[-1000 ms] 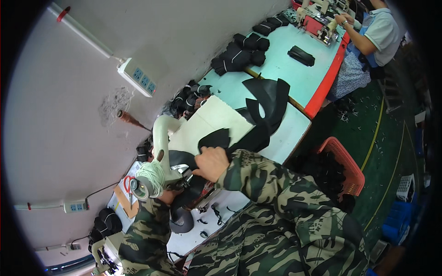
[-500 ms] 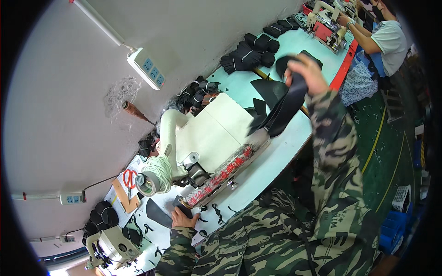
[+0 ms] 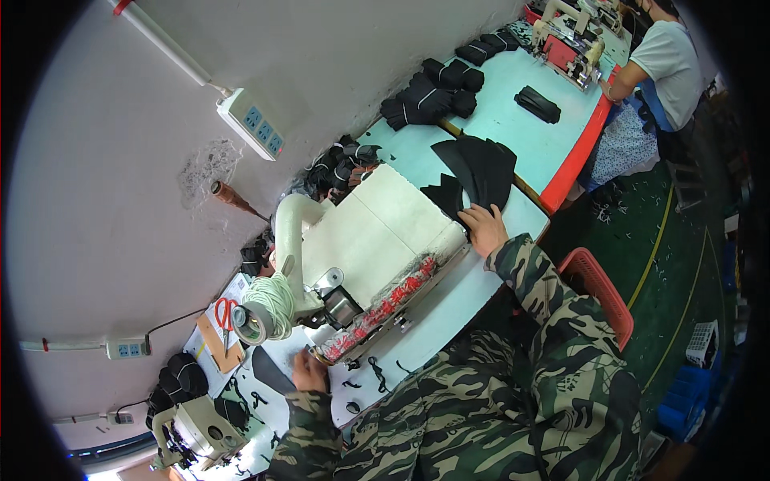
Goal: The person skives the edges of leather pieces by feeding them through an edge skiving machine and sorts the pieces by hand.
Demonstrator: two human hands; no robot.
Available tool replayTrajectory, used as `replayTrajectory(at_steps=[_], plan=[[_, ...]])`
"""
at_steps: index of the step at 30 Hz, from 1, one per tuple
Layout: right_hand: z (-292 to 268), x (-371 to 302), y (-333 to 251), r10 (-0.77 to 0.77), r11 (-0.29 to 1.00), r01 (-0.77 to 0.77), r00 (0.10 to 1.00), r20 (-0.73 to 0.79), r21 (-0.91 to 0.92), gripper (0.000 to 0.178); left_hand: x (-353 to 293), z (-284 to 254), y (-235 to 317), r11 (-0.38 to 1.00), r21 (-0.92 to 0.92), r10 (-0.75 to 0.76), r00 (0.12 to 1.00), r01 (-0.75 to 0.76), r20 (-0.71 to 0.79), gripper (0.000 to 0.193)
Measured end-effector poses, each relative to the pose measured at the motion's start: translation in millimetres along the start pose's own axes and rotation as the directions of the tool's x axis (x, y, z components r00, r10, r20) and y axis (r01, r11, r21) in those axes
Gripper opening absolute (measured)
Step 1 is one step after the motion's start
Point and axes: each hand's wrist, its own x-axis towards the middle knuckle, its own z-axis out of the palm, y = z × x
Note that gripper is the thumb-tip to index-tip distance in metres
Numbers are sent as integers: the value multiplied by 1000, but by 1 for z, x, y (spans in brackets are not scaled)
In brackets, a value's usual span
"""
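Note:
My right hand rests at the near edge of a fanned stack of black fabric pieces, its fingers stretched out and touching them. The stack lies just past the right end of the cream sewing machine. By the needle end of that machine, my left hand is low over the table, its fingers slightly blurred and partly hidden. Whether it holds a piece cannot be made out. Next to it lies a flat dark curved piece.
Tied black bundles line the wall. Orange-handled scissors lie on a brown card at the left. A second sewing machine stands lower left. A red basket sits to my right. A co-worker sits far right by another machine.
My right hand has come down and nearer from its raised place; the black pieces it held now lie on the table. My left hand has shifted slightly left; the dark piece under it no longer shows.

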Motion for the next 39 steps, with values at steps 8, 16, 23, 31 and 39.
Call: replayTrajectory(at_steps=[8,16,23,31,39], plan=[[-37,-37,-34,32,973,32,963,-269,230,33,104,-7,12,715,-587,-371,917,381,143,20],[-4,-88,-165,-105,311,-652,699,707,691,40,156,5,-69,833,-456,-276,949,314,151,22],[72,-94,-176,150,572,-556,793,590,603,35,199,33,-119,995,-29,-83,966,93,243,24],[71,-94,-181,120,541,-574,776,619,615,30,182,33,-114,672,-567,-437,873,476,216,14],[41,-72,-202,7,421,-787,500,866,451,32,138,-2,-79,983,-186,20,995,-2,94,26]])
